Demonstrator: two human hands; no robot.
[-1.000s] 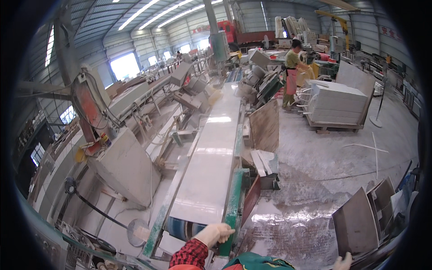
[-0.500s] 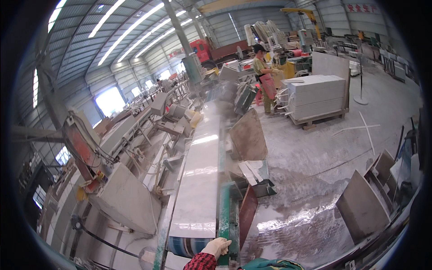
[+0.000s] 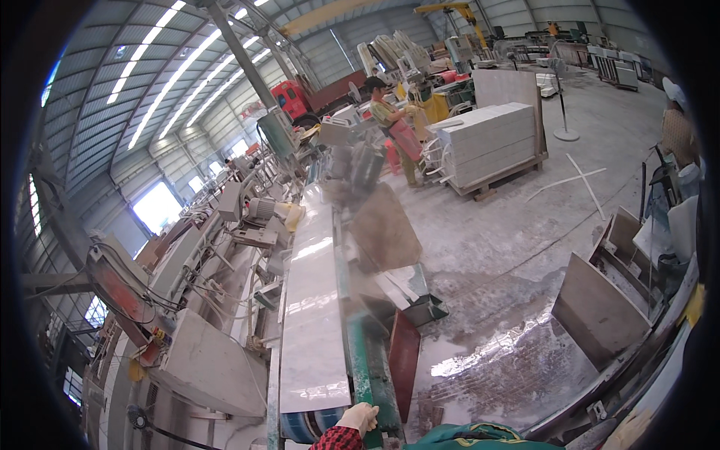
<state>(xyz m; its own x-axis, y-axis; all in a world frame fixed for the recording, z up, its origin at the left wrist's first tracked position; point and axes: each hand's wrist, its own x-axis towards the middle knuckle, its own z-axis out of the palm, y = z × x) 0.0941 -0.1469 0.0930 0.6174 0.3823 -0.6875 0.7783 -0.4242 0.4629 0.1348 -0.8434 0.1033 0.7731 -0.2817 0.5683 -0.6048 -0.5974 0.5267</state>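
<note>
My left hand (image 3: 360, 418), in a pale glove below a red-and-black checked sleeve, rests at the near end of a long conveyor. Its fingers curl over the green side rail (image 3: 361, 367). Beside it, a long, glossy white stone slab (image 3: 315, 337) lies along the belt. The blue belt roller end (image 3: 304, 426) shows just under the slab's near edge. At the lower right, a blurred beige shape (image 3: 630, 430) looks like my gloved right hand; its fingers cannot be made out.
Brown boards (image 3: 604, 311) lean at the right above wet floor. A red-brown panel (image 3: 403, 364) stands against the conveyor. Farther off, a co-worker (image 3: 394, 127) stands by a pallet of stacked slabs (image 3: 491, 146). Machinery with a motor (image 3: 261, 208) lines the left; another person (image 3: 675, 94) is at the right edge.
The view has swung to the right, so the scene sits farther left. My left hand stays at the rail's near end. A beige, glove-like shape has come in at the lower right.
</note>
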